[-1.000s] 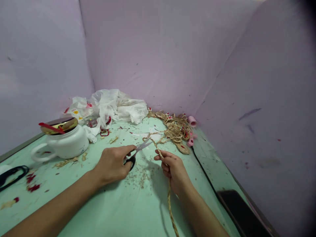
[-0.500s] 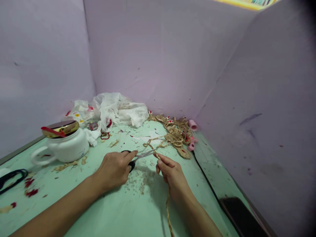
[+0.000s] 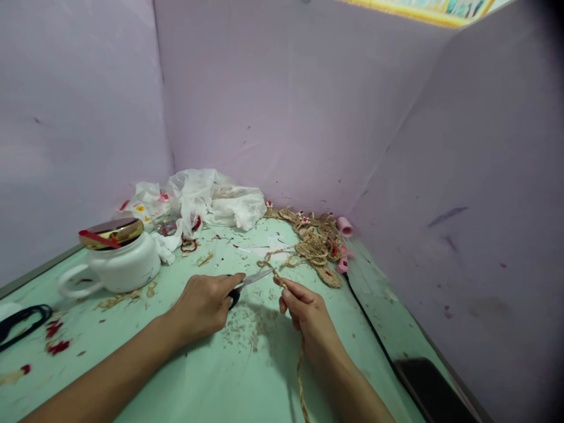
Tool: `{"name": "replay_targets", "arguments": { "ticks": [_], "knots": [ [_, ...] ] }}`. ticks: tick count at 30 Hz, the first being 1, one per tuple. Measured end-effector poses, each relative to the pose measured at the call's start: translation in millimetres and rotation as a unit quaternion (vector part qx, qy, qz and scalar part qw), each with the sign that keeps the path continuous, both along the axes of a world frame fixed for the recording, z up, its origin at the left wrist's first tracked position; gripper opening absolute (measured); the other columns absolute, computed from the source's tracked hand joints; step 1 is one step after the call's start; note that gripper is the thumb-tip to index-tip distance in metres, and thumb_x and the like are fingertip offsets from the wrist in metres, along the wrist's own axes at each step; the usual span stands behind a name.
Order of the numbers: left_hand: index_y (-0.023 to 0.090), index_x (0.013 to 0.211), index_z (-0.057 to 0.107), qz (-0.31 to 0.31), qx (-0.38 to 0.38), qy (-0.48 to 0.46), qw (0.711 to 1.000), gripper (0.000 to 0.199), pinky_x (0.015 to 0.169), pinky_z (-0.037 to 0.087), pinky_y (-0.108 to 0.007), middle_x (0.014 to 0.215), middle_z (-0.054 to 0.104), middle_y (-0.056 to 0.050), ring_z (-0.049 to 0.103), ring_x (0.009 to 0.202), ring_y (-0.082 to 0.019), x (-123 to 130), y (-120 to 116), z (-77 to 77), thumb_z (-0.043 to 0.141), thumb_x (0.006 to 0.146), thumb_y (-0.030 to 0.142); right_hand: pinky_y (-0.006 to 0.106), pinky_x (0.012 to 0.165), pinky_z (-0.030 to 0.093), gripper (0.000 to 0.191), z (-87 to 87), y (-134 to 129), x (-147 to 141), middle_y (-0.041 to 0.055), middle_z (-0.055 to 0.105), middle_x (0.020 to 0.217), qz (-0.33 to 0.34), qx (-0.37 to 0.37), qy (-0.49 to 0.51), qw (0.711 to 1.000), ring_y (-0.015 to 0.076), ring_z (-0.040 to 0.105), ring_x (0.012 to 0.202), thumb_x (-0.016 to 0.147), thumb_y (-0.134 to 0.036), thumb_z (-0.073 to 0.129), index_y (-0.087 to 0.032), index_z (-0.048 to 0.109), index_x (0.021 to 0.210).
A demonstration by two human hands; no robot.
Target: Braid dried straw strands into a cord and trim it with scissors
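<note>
On the pale green tabletop, near centre, the left hand is gripping the black handles of a pair of scissors, its fingers closed through them. The blades are pointing right and meeting a braided jute cord just above the right hand, which is pinching that cord tight between thumb and fingers. The cord is running back toward the near edge. A heap of jute pieces is lying at the far right, a white lidded mug at the left, crumpled plastic bags behind.
</note>
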State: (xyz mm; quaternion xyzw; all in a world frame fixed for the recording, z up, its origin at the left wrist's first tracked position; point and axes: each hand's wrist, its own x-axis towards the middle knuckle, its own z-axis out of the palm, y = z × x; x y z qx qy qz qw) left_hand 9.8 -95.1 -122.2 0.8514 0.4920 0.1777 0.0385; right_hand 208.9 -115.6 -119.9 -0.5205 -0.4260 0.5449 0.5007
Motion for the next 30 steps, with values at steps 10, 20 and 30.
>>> {"name": "replay_targets", "arguments": {
  "ticks": [10, 20, 30],
  "knots": [
    [0.031, 0.105, 0.053, 0.091, -0.008, -0.061, 0.994, 0.038, 0.066, 0.039, -0.022, 0.089, 0.065, 0.004, 0.059, 0.078, -0.014, 2.1, 1.1, 2.4, 0.039, 0.071, 0.019, 0.018, 0.032, 0.033, 0.053, -14.7, 3.7, -2.7, 0.0012, 0.059, 0.066, -0.076, 0.013, 0.006, 0.997, 0.0061, 0.042, 0.034, 0.075, -0.041, 0.049, -0.015, 0.04, 0.12],
    [0.03, 0.105, 0.053, 0.05, -0.042, -0.079, 0.995, 0.039, 0.067, 0.039, -0.022, 0.092, 0.064, 0.004, 0.058, 0.081, -0.014, 7.6, -4.1, 4.5, 0.044, 0.067, 0.022, 0.01, 0.031, 0.025, 0.023, -0.4, 0.5, 1.0, 0.0031, 0.059, 0.065, 0.08, -0.191, 0.27, 0.94, 0.0014, 0.039, 0.038, 0.069, -0.026, 0.061, -0.012, 0.061, 0.087],
    [0.027, 0.113, 0.049, -0.004, -0.027, -0.012, 1.0, 0.048, 0.071, 0.041, -0.026, 0.098, 0.062, -0.001, 0.057, 0.085, -0.017, 5.8, -3.7, 6.2, 0.044, 0.065, 0.02, 0.013, 0.04, 0.037, 0.027, -6.0, -1.7, -4.1, -0.0004, 0.053, 0.061, -0.013, -0.121, 0.18, 0.976, 0.0043, 0.045, 0.049, 0.057, -0.024, 0.071, -0.011, 0.066, 0.08]
  ]
}}
